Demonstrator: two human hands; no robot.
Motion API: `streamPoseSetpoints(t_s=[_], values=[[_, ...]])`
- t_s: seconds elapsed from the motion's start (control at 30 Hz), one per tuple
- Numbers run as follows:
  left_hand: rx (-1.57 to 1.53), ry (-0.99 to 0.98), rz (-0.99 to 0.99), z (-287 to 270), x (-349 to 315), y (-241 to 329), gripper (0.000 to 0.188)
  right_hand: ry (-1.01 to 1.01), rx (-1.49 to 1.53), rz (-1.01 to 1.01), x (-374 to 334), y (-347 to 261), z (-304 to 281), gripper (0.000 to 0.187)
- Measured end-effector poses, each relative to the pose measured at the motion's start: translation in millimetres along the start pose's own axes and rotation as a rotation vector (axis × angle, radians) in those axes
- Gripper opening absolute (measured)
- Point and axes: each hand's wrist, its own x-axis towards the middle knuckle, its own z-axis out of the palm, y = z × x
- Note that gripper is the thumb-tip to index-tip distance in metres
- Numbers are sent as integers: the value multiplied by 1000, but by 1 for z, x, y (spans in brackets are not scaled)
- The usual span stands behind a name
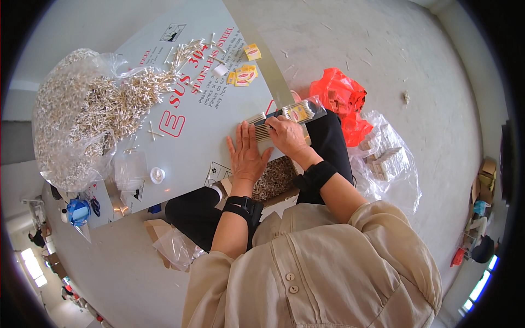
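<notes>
My left hand [246,154] lies flat near the sheet's edge, fingers stretched out, its fingertips against a row of cotton swabs [261,133] laid side by side. Beside it, my right hand [287,136] bends over the same row with its fingers closed together at the swabs' right end. What those fingers pinch is hidden. Just beyond the right hand, a clear packet of cotton swabs [305,111] with a yellow card [299,113] inside rests at the table edge. A large clear bag [82,123] spills loose cotton swabs [128,101] across the left of the table.
Yellow cards [243,75] lie on the steel-topped table [191,139], with a small white round tub [157,175] and clear pouches [130,172] to the left. Below my hands is a box of brown-looking sticks [276,179]. Red bag [339,98] and clear bag of packets [385,156] stand right.
</notes>
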Motion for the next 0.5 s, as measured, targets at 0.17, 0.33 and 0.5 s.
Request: streamPoseSetpoints(t_s=[0.17, 0.33, 0.5], values=[[-4, -1, -3, -1, 0, 1, 87, 11, 3, -7, 0, 1, 0, 19], [-11, 1, -5, -2, 1, 2, 87, 69, 32, -33, -4, 5, 2, 24], [10, 4, 5, 0, -1, -1, 86, -65, 37, 33, 3, -2, -4, 45]])
